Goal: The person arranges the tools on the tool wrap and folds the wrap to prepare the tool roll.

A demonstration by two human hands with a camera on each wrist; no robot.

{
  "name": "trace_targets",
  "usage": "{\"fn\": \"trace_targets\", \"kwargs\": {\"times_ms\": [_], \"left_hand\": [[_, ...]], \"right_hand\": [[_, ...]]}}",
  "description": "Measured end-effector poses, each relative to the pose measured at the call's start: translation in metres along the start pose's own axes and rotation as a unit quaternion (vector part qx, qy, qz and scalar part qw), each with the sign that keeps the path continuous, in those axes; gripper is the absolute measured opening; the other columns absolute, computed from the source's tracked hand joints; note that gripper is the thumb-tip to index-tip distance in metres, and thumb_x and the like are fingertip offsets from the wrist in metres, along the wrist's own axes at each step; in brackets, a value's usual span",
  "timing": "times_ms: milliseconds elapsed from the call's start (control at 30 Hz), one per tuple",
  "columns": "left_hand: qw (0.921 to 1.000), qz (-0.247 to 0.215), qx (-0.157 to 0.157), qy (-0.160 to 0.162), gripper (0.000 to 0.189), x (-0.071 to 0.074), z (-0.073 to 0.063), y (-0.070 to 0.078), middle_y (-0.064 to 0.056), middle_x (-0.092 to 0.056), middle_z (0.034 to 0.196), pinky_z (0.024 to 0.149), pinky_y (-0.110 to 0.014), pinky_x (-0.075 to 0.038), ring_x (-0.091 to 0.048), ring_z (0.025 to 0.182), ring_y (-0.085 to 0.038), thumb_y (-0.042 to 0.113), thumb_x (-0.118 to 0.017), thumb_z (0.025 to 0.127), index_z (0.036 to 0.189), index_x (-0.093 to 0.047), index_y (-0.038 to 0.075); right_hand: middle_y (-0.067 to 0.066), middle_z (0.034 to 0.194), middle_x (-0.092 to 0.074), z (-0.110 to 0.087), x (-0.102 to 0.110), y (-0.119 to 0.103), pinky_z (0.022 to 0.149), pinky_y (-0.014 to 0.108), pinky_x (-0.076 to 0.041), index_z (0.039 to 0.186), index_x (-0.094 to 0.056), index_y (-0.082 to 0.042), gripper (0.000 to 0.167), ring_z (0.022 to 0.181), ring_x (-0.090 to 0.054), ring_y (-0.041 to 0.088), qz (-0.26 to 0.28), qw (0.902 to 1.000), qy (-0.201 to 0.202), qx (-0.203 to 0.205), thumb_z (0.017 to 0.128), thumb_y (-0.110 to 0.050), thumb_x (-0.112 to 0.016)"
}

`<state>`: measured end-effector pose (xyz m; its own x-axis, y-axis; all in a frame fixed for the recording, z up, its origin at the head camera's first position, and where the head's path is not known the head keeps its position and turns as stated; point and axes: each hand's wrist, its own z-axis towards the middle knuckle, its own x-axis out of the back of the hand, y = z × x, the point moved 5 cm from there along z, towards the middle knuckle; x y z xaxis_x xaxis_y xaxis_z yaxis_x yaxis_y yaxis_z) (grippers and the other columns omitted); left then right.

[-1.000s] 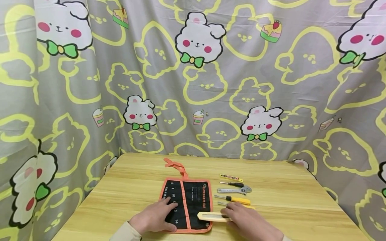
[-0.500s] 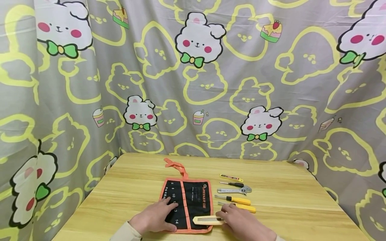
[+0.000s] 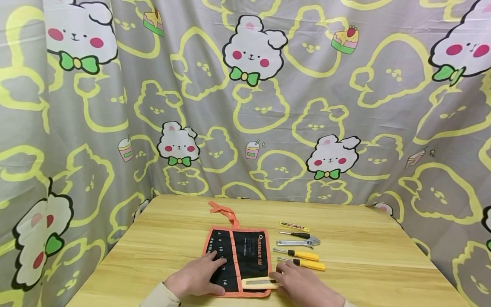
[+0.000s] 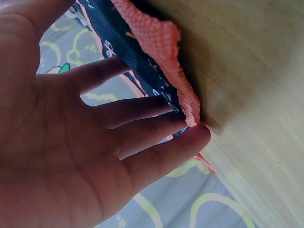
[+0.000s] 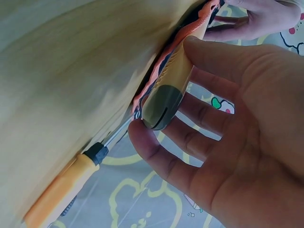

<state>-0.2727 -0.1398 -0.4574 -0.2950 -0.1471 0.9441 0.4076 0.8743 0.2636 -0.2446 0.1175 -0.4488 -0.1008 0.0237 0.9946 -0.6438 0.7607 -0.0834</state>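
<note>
A black tool pouch (image 3: 249, 252) with orange trim lies flat on the table, number-marked pockets on its left half. My left hand (image 3: 199, 272) rests on that left half with fingers spread, holding nothing. In the left wrist view its fingertips press down at the orange edge (image 4: 164, 52). My right hand (image 3: 304, 285) pinches a pale yellow utility knife (image 3: 258, 282) between thumb and fingers. The knife's front end is over the pouch's lower right part, beside the orange middle strip. Its dark rear end (image 5: 162, 107) shows between my fingers in the right wrist view.
Right of the pouch lie two yellow-handled screwdrivers (image 3: 304, 255), an adjustable wrench (image 3: 297, 243), a small black-handled screwdriver (image 3: 301, 235) and a flat yellow-and-black item (image 3: 294, 226). An orange tie strap (image 3: 226, 211) trails from the pouch's far edge. Patterned curtains (image 3: 268, 106) surround the table.
My right hand has moved left with the utility knife, bringing it further over the pouch up to the middle strip. The nearer yellow screwdriver is now more exposed. My left hand has stayed put.
</note>
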Motion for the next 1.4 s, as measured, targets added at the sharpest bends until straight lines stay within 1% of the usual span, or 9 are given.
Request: {"fn": "trace_targets", "kwargs": {"times_ms": [200, 500, 733, 867, 1000, 1067, 1233, 1400], "left_hand": [[1.0, 0.001, -0.001, 0.001, 0.071, 0.0, 0.0, 0.001, -0.024, -0.052, 0.148, 0.103, -0.06, -0.048, -0.052, 0.134, -0.044, 0.053, -0.08, 0.084, 0.142, -0.061, 0.017], [1.0, -0.001, 0.002, -0.001, 0.072, 0.0, -0.001, 0.001, -0.024, -0.052, 0.149, 0.104, -0.059, -0.047, -0.052, 0.135, -0.043, 0.052, -0.081, 0.083, 0.142, -0.061, 0.017], [1.0, -0.005, 0.003, -0.002, 0.072, 0.001, 0.0, 0.0, -0.024, -0.051, 0.149, 0.104, -0.06, -0.047, -0.052, 0.135, -0.044, 0.053, -0.08, 0.083, 0.143, -0.06, 0.017], [1.0, -0.004, 0.002, -0.002, 0.073, 0.001, 0.0, -0.001, -0.024, -0.051, 0.15, 0.103, -0.06, -0.047, -0.052, 0.135, -0.044, 0.055, -0.08, 0.083, 0.143, -0.06, 0.017], [1.0, -0.002, 0.0, -0.003, 0.072, 0.001, 0.001, -0.001, -0.023, -0.051, 0.149, 0.103, -0.059, -0.048, -0.052, 0.135, -0.043, 0.055, -0.08, 0.083, 0.143, -0.06, 0.019], [1.0, -0.002, 0.001, -0.004, 0.072, 0.0, 0.001, -0.001, -0.023, -0.051, 0.149, 0.103, -0.059, -0.048, -0.052, 0.135, -0.043, 0.055, -0.08, 0.083, 0.143, -0.06, 0.019], [1.0, -0.005, 0.003, -0.005, 0.072, 0.001, 0.0, 0.0, -0.023, -0.051, 0.149, 0.103, -0.059, -0.047, -0.052, 0.135, -0.043, 0.053, -0.08, 0.084, 0.143, -0.06, 0.018], [1.0, -0.007, 0.002, -0.005, 0.072, 0.002, -0.001, 0.001, -0.023, -0.051, 0.149, 0.103, -0.06, -0.047, -0.052, 0.135, -0.043, 0.053, -0.08, 0.084, 0.143, -0.06, 0.017]], "right_hand": [[-0.013, 0.1, -0.06, 0.003, -0.001, -0.003, 0.074, 0.03, -0.051, 0.124, -0.07, -0.029, 0.027, 0.084, -0.048, 0.006, 0.002, 1.0, -0.002, 0.001, 0.098, -0.033, -0.07], [-0.013, 0.097, -0.06, 0.004, -0.004, -0.006, 0.07, 0.03, -0.049, 0.119, -0.07, -0.029, 0.022, 0.082, -0.047, 0.006, 0.004, 0.9999, 0.004, 0.011, 0.097, -0.032, -0.07], [-0.014, 0.099, -0.059, 0.002, 0.001, -0.002, 0.072, 0.029, -0.05, 0.119, -0.07, -0.028, 0.023, 0.083, -0.048, 0.003, 0.037, 0.9993, 0.002, -0.003, 0.097, -0.035, -0.071], [-0.014, 0.102, -0.061, -0.001, 0.007, 0.003, 0.072, 0.028, -0.052, 0.122, -0.07, -0.027, 0.027, 0.084, -0.049, 0.001, 0.049, 0.9988, 0.001, -0.001, 0.096, -0.036, -0.071], [-0.014, 0.101, -0.061, -0.007, 0.011, 0.01, 0.069, 0.026, -0.05, 0.119, -0.071, -0.023, 0.026, 0.081, -0.049, -0.001, 0.07, 0.9976, -0.001, 0.004, 0.095, -0.032, -0.073], [-0.013, 0.099, -0.061, -0.01, 0.013, 0.013, 0.067, 0.026, -0.049, 0.116, -0.072, -0.021, 0.025, 0.079, -0.048, -0.001, 0.078, 0.997, -0.001, 0.001, 0.094, -0.03, -0.075], [-0.011, 0.097, -0.063, -0.012, 0.015, 0.02, 0.067, 0.027, -0.052, 0.109, -0.073, -0.019, 0.023, 0.079, -0.052, -0.002, 0.069, 0.9976, -0.003, -0.008, 0.088, -0.023, -0.081], [-0.012, 0.093, -0.062, -0.013, 0.016, 0.022, 0.065, 0.026, -0.05, 0.105, -0.074, -0.018, 0.022, 0.075, -0.049, -0.002, 0.077, 0.997, -0.003, -0.004, 0.085, -0.017, -0.083]]}}
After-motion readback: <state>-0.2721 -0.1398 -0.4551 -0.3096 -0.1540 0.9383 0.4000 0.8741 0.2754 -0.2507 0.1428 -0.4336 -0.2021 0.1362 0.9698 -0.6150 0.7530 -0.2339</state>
